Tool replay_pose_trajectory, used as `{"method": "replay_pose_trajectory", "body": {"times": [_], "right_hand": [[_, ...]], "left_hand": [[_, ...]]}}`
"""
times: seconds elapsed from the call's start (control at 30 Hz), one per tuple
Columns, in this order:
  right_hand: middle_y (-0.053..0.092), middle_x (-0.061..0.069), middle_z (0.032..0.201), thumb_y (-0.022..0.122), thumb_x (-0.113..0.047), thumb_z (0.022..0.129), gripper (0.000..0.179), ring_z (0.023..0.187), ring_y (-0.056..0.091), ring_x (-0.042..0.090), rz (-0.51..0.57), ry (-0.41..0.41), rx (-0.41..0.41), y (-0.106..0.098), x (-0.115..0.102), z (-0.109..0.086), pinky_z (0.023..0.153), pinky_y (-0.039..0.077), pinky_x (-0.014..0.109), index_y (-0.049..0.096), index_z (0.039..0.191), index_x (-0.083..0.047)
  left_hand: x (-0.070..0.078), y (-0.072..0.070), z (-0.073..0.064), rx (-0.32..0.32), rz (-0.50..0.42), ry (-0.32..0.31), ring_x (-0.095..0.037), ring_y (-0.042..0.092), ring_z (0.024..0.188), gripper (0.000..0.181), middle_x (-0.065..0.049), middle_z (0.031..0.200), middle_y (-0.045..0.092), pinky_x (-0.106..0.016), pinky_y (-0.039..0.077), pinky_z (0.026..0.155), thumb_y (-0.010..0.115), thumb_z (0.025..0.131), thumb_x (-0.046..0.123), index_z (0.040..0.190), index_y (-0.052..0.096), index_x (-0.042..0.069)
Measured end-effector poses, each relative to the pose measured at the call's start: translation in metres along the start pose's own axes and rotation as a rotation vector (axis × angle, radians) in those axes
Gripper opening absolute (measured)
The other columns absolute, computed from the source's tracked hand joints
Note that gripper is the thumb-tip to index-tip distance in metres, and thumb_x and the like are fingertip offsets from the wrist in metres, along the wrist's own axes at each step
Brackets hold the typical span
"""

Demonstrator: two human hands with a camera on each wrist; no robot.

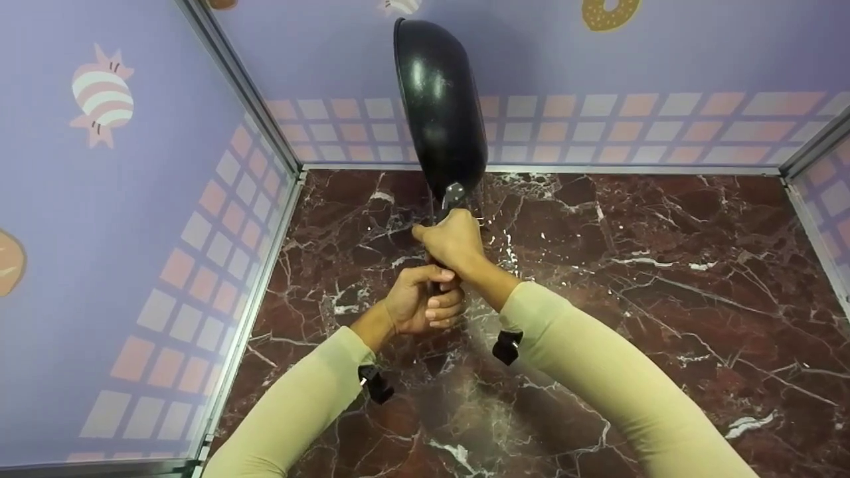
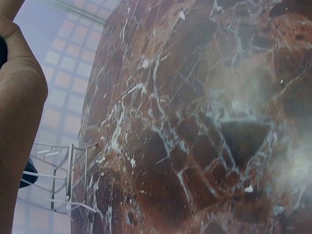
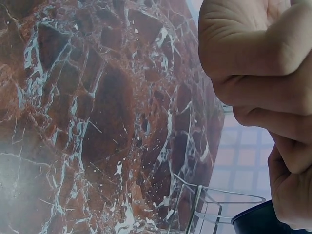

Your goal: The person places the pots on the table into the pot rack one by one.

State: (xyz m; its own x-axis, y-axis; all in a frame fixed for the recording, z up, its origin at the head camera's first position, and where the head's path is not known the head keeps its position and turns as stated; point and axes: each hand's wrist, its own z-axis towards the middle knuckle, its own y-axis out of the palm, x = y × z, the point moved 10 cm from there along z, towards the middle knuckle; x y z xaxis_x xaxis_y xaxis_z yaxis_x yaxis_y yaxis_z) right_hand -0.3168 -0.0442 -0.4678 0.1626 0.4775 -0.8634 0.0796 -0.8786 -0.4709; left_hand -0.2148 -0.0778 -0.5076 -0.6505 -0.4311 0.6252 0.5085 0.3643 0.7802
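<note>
A black frying pan (image 1: 441,99) is held up on its side, its rim to the left and its rounded outside showing. My right hand (image 1: 455,239) grips the handle close to the pan, just below the metal bracket (image 1: 454,192). Lower down, my left hand (image 1: 422,302) has its fingers curled round the handle's end, right below the right wrist. Curled fingers of the right hand (image 3: 263,73) fill the upper right of its wrist view, above a dark piece of the pan (image 3: 258,219). Most of the handle is hidden by both hands.
A metal wire rack (image 2: 68,180) stands near the back wall behind the pan, mostly hidden in the head view. Glossy dark red marble (image 1: 637,299) with white veins forms the tabletop. Printed panels (image 1: 159,199) rise at its left, back and right edges.
</note>
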Motion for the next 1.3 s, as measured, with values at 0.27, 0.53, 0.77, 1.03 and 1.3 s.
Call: {"method": "replay_pose_trajectory", "body": {"times": [0.27,0.53,0.77,1.03,1.3], "right_hand": [[0.07,-0.003,0.055,0.087,-0.031,0.09,0.029,0.057,0.074,0.018,0.055,0.014,-0.083,0.013,-0.003,0.002,0.08,0.064,0.031,0.07,0.096,-0.009],[0.073,-0.002,0.061,0.096,-0.039,0.087,0.043,0.057,0.075,0.014,0.118,-0.034,-0.198,0.032,-0.007,0.001,0.078,0.066,0.029,0.069,0.096,-0.007],[0.072,-0.004,0.061,0.095,-0.04,0.088,0.04,0.064,0.075,0.017,0.116,-0.047,-0.21,0.036,-0.005,0.003,0.085,0.065,0.034,0.07,0.092,-0.01],[0.074,-0.002,0.062,0.097,-0.037,0.087,0.04,0.059,0.075,0.013,0.154,-0.026,-0.207,0.043,0.001,0.006,0.074,0.064,0.029,0.07,0.093,-0.008],[0.076,0.0,0.066,0.096,-0.035,0.088,0.038,0.06,0.076,0.014,0.18,-0.014,-0.218,0.049,0.005,0.005,0.075,0.065,0.029,0.071,0.096,-0.007]], "left_hand": [[0.011,-0.011,-0.013,0.024,0.035,-0.057,-0.002,0.046,0.045,0.029,0.013,0.057,0.054,-0.018,0.039,0.044,0.067,0.096,0.031,0.079,0.047,0.019],[0.015,-0.025,-0.032,0.01,0.063,-0.143,-0.001,0.047,0.044,0.031,0.013,0.057,0.051,-0.018,0.043,0.044,0.063,0.102,0.036,0.081,0.049,0.018],[0.014,-0.033,-0.035,0.028,0.071,-0.167,-0.001,0.047,0.044,0.034,0.012,0.056,0.052,-0.018,0.044,0.044,0.064,0.102,0.039,0.08,0.048,0.018],[0.012,-0.039,-0.037,0.034,0.074,-0.172,0.0,0.048,0.044,0.035,0.013,0.055,0.05,-0.017,0.043,0.043,0.063,0.103,0.039,0.08,0.047,0.018],[0.009,-0.043,-0.04,0.035,0.064,-0.172,0.0,0.046,0.043,0.036,0.013,0.055,0.05,-0.017,0.042,0.042,0.061,0.104,0.039,0.079,0.047,0.017]]}}
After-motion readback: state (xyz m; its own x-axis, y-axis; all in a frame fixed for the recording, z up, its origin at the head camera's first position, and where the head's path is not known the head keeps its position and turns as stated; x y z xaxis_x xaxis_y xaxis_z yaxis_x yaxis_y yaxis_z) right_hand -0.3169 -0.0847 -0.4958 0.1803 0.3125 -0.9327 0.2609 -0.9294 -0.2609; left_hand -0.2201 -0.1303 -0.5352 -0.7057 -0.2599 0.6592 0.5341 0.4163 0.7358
